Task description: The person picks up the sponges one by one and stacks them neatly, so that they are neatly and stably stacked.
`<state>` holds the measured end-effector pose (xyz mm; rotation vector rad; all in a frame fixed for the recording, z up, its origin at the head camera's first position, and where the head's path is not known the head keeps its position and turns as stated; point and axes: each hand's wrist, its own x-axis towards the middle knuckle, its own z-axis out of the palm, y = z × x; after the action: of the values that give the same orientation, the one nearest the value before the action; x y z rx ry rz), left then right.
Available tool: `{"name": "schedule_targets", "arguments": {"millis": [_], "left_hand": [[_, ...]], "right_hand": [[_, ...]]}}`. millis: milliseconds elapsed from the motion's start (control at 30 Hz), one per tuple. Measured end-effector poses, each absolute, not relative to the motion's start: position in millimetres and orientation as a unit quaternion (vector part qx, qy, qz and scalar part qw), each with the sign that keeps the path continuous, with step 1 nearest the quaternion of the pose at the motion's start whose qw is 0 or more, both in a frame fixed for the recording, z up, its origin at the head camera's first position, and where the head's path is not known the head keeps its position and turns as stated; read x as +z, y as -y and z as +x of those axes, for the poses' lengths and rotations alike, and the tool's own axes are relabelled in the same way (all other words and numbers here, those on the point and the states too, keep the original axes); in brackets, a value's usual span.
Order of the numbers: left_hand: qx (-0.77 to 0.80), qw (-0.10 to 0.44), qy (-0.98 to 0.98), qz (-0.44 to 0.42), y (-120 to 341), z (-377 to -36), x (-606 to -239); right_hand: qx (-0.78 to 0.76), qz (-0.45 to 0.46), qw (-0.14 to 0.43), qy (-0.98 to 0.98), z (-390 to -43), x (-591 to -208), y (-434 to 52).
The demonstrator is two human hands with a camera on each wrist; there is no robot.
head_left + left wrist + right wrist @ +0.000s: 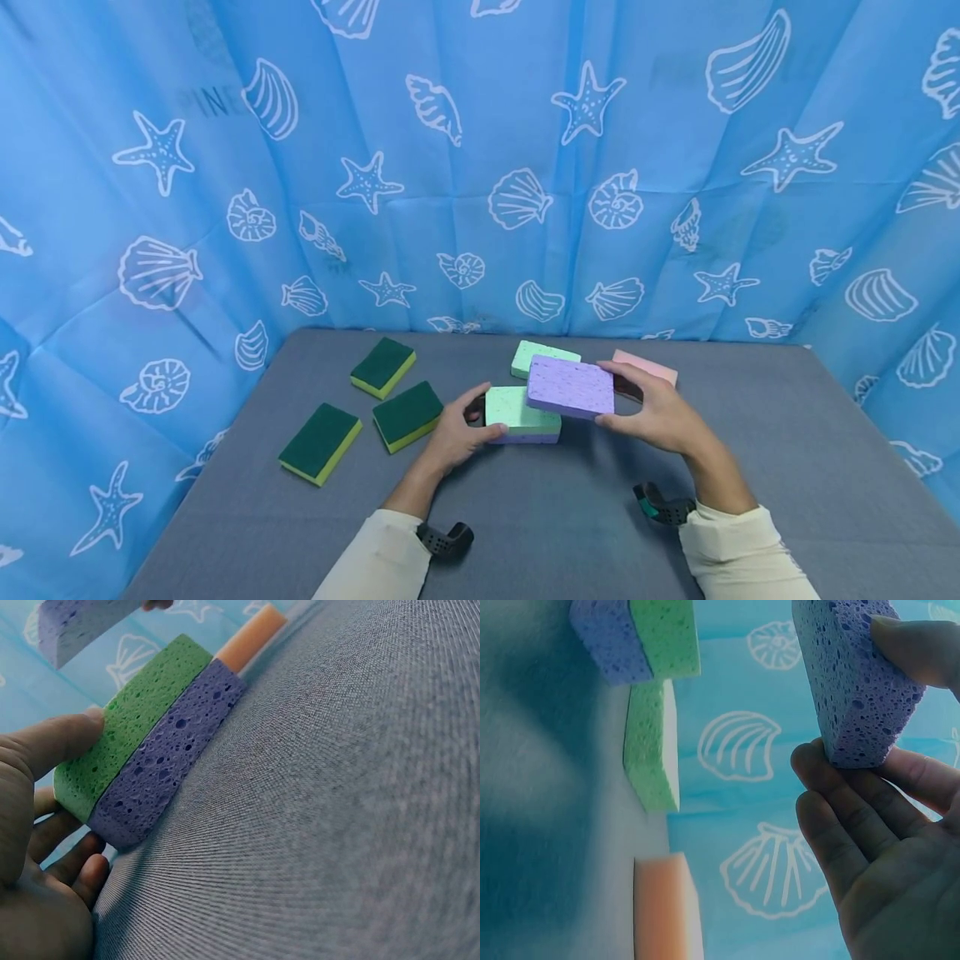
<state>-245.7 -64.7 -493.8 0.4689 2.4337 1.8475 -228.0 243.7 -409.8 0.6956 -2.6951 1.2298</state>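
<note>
My right hand holds a purple sponge in the air by its right end, thumb on the near side and fingers on the far side. Below and to the left, a light green sponge lies flat on another purple sponge, which rests on the table. With thumb and fingers, my left hand grips the left end of the green sponge. In the right wrist view the lifted sponge is apart from this two-sponge stack. It partly covers the stack's top in the head view.
A second light green sponge lies behind the stack, and a pink sponge lies behind the right hand. Several green-and-yellow scrub sponges sit on the left of the grey table. A blue shell-print curtain stands behind.
</note>
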Motion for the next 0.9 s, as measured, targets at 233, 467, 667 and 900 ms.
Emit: {"name": "schedule_targets", "arguments": {"millis": [233, 467, 667, 900], "left_hand": [[0.591, 0.029, -0.794, 0.138, 64, -246, -493], [0.594, 0.031, -0.791, 0.142, 64, -246, -494], [0.602, 0.032, -0.785, 0.145, 63, -247, -495], [0.599, 0.026, -0.787, 0.145, 65, -246, -493]], "right_hand": [[0.411, 0.249, 0.039, 0.876, -237, -410, -234], [0.418, 0.263, 0.031, 0.869, -244, -412, -225], [0.432, 0.264, 0.016, 0.862, -249, -414, -215], [0.435, 0.268, 0.004, 0.86, -254, -422, -206]]}}
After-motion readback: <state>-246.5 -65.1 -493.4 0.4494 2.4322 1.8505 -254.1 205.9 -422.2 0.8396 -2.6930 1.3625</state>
